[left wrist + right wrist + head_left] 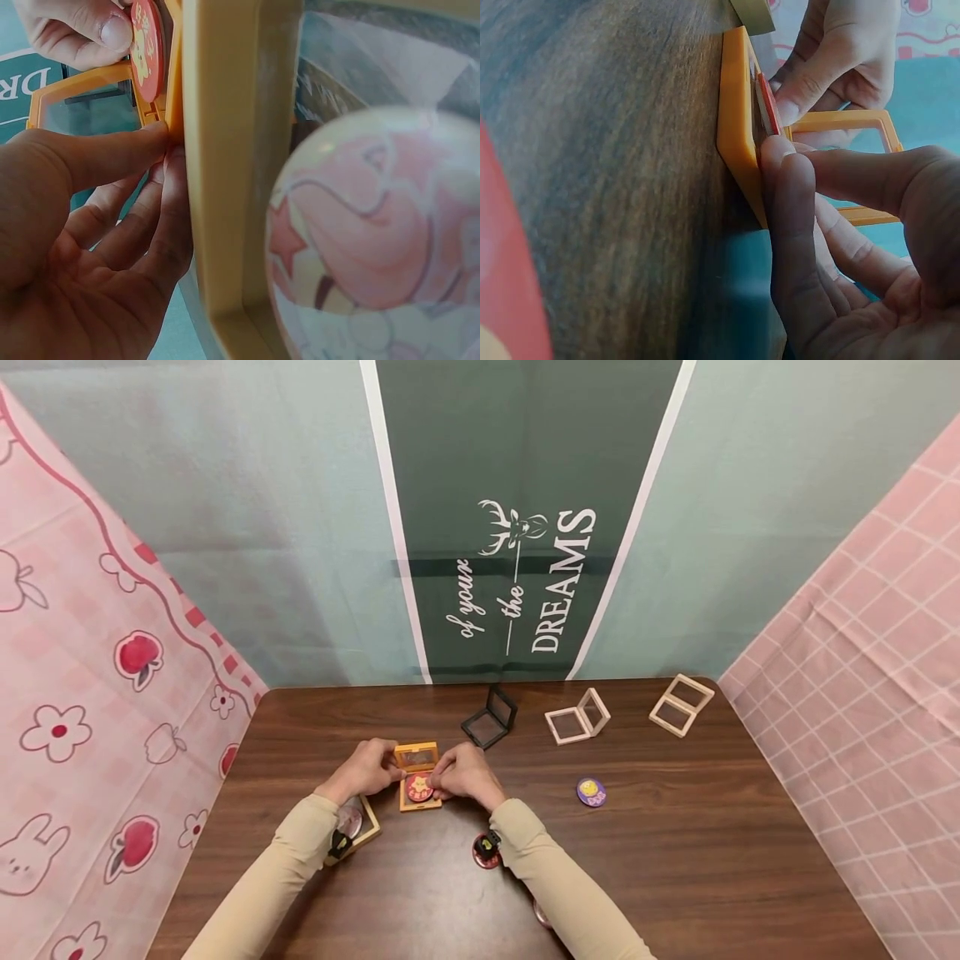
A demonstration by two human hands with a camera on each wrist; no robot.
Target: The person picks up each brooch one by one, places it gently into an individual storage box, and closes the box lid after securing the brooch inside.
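Right hand (465,772) pinched narrow, I hold the red badge (418,787) by its edge over the base of the orange case (420,806). From the right wrist view, the badge sits slightly proud of the film there; whether its whole underside touches, I cannot tell. With my left hand (369,768) I grip the case near its hinge, thumb and fingers drawn together, I think so it can't slide while the badge is handled. Its lid stands up at the far side, which leaves the base uncovered.

Just beside my left wrist is a larger tan frame (225,225) with a pink-patterned badge (360,240); my sleeve and wrist camera hide part of both. Near my right wrist lies another red badge (487,862), partly covered by the camera, and a further disc is mostly under my sleeve, its print unreadable.

Farther out on the surface (675,827), a purple badge (591,792) lies face up. Beyond it, a black case (483,727), a whitish case (567,725) and a beige case (673,717) lie open, presumably spread apart for easy reach.
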